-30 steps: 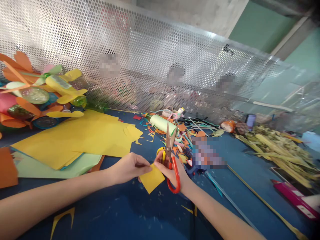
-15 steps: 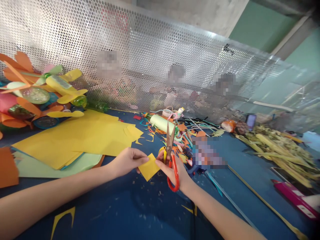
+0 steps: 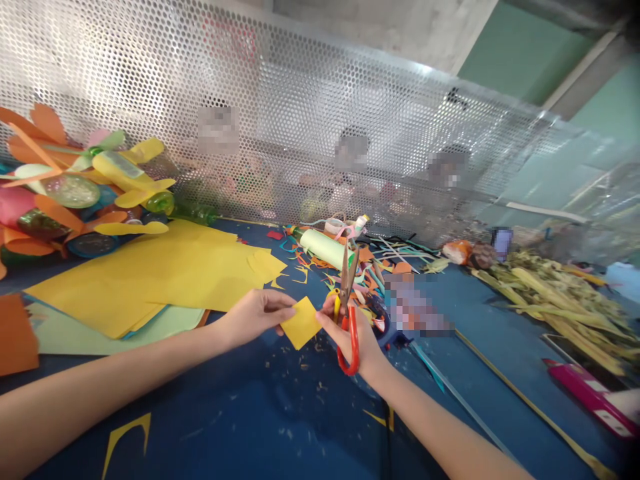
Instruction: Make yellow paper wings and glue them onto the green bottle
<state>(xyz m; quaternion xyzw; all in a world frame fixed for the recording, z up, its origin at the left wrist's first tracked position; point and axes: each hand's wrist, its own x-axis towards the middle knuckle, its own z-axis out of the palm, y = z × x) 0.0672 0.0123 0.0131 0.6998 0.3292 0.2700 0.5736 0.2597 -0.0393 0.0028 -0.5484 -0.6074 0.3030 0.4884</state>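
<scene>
A small square of yellow paper [image 3: 302,324] is held over the blue table, turned so that one corner points toward me. My left hand [image 3: 260,316] pinches its left edge between thumb and fingers. At the opposite edge, the thumb of my right hand [image 3: 356,340] presses on the paper. The same right hand carries a pair of scissors [image 3: 349,293] with red and yellow handles. Their blades point up and away, slightly apart, with no paper between them. Some of the right fingers are hidden behind the handles.
Yellow paper sheets [image 3: 200,267] lie left, beneath bottle-and-paper flowers [image 3: 120,173]. A paper-wrapped bottle [image 3: 323,247] lies among colourful scraps. Dried husks [image 3: 550,293] and a magenta power strip [image 3: 590,397] are right. A perforated metal panel [image 3: 300,87] closes the back, with people behind it.
Both hands have lifted the yellow square slightly, away from me. The scissors have shifted a little to the right along with the right hand.
</scene>
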